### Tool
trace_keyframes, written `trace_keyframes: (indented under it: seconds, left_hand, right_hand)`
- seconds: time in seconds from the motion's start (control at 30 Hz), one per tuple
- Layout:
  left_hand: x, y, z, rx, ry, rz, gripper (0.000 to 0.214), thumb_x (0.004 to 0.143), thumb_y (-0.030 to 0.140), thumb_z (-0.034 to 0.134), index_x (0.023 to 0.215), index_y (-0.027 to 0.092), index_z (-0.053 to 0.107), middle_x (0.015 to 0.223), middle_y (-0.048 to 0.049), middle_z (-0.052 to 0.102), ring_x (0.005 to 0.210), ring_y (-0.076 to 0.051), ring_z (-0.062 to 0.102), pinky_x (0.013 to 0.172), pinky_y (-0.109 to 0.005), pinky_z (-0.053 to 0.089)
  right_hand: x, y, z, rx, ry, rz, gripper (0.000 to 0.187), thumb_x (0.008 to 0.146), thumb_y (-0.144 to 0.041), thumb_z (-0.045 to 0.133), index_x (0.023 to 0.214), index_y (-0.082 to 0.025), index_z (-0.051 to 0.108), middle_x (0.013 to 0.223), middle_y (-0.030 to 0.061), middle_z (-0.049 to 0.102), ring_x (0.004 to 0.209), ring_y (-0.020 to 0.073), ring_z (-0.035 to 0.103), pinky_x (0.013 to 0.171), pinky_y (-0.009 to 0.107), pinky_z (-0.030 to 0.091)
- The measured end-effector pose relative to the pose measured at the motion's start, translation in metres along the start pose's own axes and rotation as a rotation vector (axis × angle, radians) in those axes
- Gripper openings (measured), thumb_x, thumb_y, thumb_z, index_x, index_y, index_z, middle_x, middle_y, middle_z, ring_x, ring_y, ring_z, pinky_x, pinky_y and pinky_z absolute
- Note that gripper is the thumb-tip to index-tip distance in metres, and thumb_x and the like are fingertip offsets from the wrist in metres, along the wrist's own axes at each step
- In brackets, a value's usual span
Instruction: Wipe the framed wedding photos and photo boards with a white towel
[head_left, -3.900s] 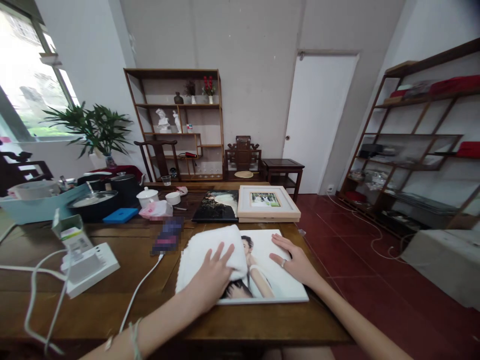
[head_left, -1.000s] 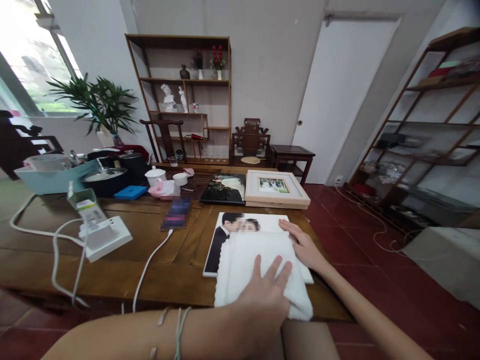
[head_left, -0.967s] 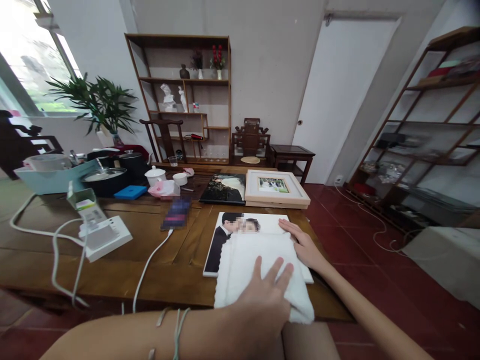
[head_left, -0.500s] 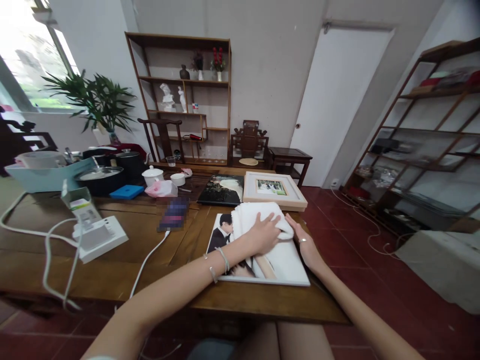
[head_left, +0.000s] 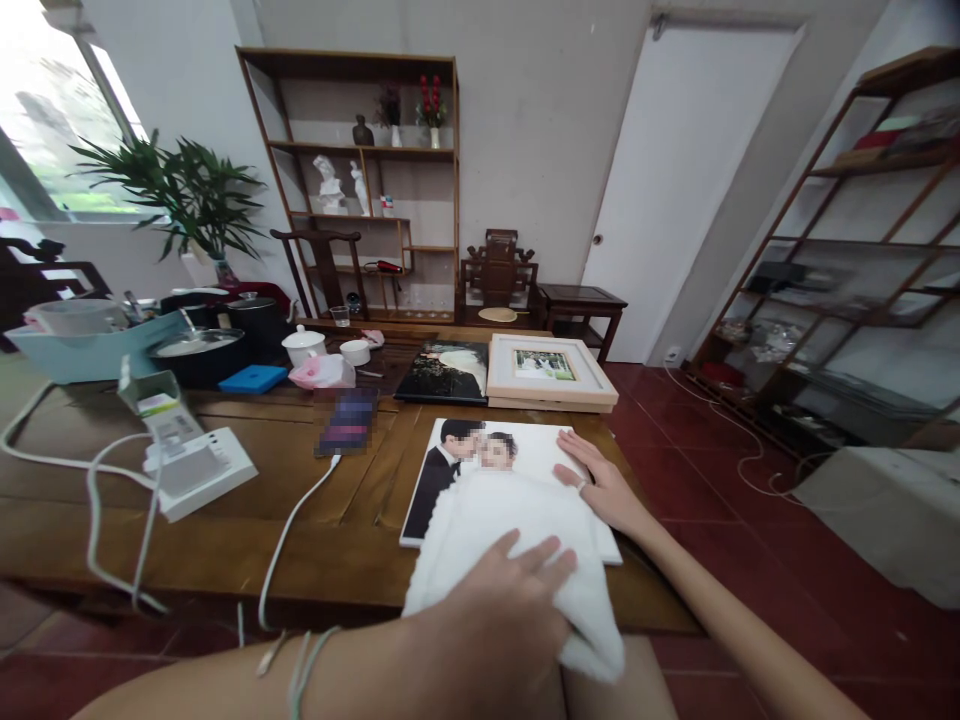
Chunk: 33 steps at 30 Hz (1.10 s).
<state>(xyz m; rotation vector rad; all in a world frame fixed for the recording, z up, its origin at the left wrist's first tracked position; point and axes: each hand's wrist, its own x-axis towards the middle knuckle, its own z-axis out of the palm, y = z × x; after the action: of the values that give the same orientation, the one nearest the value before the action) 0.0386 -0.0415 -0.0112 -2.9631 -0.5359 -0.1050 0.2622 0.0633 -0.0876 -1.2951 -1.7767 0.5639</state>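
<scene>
My left hand (head_left: 517,590) grips a folded white towel (head_left: 487,510), its fingers spread over the top and its thumb out of sight. The towel lies across the lower part of a white photo panel (head_left: 427,495) and hangs past the table's front edge. Two people's heads and a dark suit show in the print above the towel; the rest of the print is covered. At the panel's right side, my right hand (head_left: 600,485) rests with fingers stretched out on its white surface and edge. A ring is on one finger.
Behind the panel lie a dark picture panel (head_left: 442,372) and a light wooden picture frame (head_left: 551,370). To the left are a phone (head_left: 347,422) on a white cable, an opened white box (head_left: 210,470), a blue box (head_left: 253,378), pots and cups. The wooden table's (head_left: 345,560) front edge is close.
My left hand has drawn the towel down the panel toward me and over the table's front edge, uncovering the printed heads. My right hand has shifted left onto the panel's surface.
</scene>
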Motion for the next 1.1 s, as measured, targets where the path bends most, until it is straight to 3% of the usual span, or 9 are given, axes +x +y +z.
trace_keyframes:
  seconds: [0.13,0.2,0.3,0.37,0.5,0.7,0.8,0.9,1.1]
  left_hand:
    - [-0.01,-0.05,-0.004,0.01,-0.143,-0.354,0.024,0.083,0.018,0.047,0.096,0.015,0.067,0.134,-0.0141,0.046,0.121,-0.028,0.045,0.094,-0.043,0.04]
    - [-0.011,-0.084,0.002,0.04,-0.142,-0.459,0.026,0.085,0.017,0.044,0.098,0.015,0.066,0.135,-0.0148,0.043,0.122,-0.027,0.044,0.096,-0.043,0.039]
    - [-0.013,-0.127,0.014,0.034,-0.078,-0.474,0.027,0.087,0.017,0.042,0.106,0.018,0.062,0.14,-0.0112,0.037,0.13,-0.024,0.033,0.101,-0.041,0.033]
    - [-0.015,-0.142,0.02,0.01,-0.058,-0.447,0.028,0.088,0.016,0.042,0.108,0.02,0.061,0.143,-0.0089,0.032,0.134,-0.022,0.025,0.104,-0.041,0.028]
    - [-0.024,-0.129,0.019,-0.019,-0.086,-0.4,0.028,0.086,0.014,0.045,0.107,0.019,0.062,0.145,-0.0088,0.029,0.135,-0.022,0.021,0.107,-0.042,0.022]
    - [-0.049,-0.047,0.005,0.006,-0.123,-0.248,0.016,0.079,0.02,0.056,0.087,0.016,0.07,0.142,-0.0142,0.033,0.13,-0.031,0.03,0.104,-0.045,0.027]
    - [-0.056,-0.022,-0.003,-0.019,-0.133,-0.13,0.02,0.077,0.028,0.06,0.094,0.019,0.069,0.141,-0.0122,0.036,0.127,-0.03,0.037,0.102,-0.042,0.031]
    - [-0.053,-0.031,-0.01,-0.064,-0.13,-0.159,0.022,0.082,0.025,0.055,0.101,0.021,0.066,0.14,-0.0088,0.038,0.127,-0.025,0.038,0.102,-0.039,0.032]
    - [-0.024,-0.11,0.006,-0.054,-0.089,-0.314,0.025,0.088,0.02,0.045,0.106,0.021,0.063,0.142,-0.0085,0.034,0.131,-0.023,0.03,0.102,-0.038,0.032]
  right_hand:
    - [-0.001,0.002,0.002,-0.098,0.0,-0.022,0.05,0.076,-0.04,0.062,0.122,-0.02,0.057,0.137,0.0106,0.046,0.13,0.0263,0.036,0.109,0.049,0.026]
    - [-0.001,0.002,0.002,-0.105,-0.001,-0.031,0.049,0.077,-0.039,0.062,0.122,-0.021,0.056,0.138,0.0097,0.046,0.131,0.0262,0.036,0.109,0.049,0.027]
    - [-0.001,0.002,0.002,-0.11,0.004,-0.031,0.049,0.077,-0.039,0.062,0.122,-0.021,0.057,0.137,0.0102,0.046,0.13,0.0264,0.037,0.108,0.049,0.027]
    - [-0.001,0.001,0.002,-0.117,0.0,-0.023,0.049,0.077,-0.039,0.062,0.121,-0.019,0.057,0.137,0.0113,0.046,0.13,0.0266,0.037,0.108,0.048,0.028]
    - [-0.001,-0.001,0.002,-0.134,-0.014,-0.006,0.05,0.078,-0.039,0.06,0.123,-0.017,0.056,0.138,0.0126,0.045,0.13,0.0268,0.036,0.108,0.048,0.028]
    - [-0.001,0.0,0.003,-0.135,0.001,-0.013,0.048,0.078,-0.039,0.06,0.122,-0.019,0.057,0.137,0.0115,0.047,0.129,0.0263,0.038,0.108,0.048,0.028]
    - [-0.001,0.002,0.003,-0.118,0.007,-0.019,0.048,0.078,-0.04,0.061,0.122,-0.022,0.056,0.137,0.0096,0.047,0.129,0.0268,0.038,0.108,0.049,0.028]
    - [-0.001,0.002,0.002,-0.116,0.0,-0.014,0.048,0.077,-0.039,0.061,0.122,-0.021,0.057,0.137,0.0107,0.047,0.13,0.0265,0.038,0.108,0.049,0.029]
    - [-0.001,0.001,0.002,-0.116,0.01,-0.032,0.047,0.077,-0.039,0.061,0.12,-0.021,0.057,0.137,0.0102,0.047,0.129,0.0268,0.038,0.107,0.05,0.028]
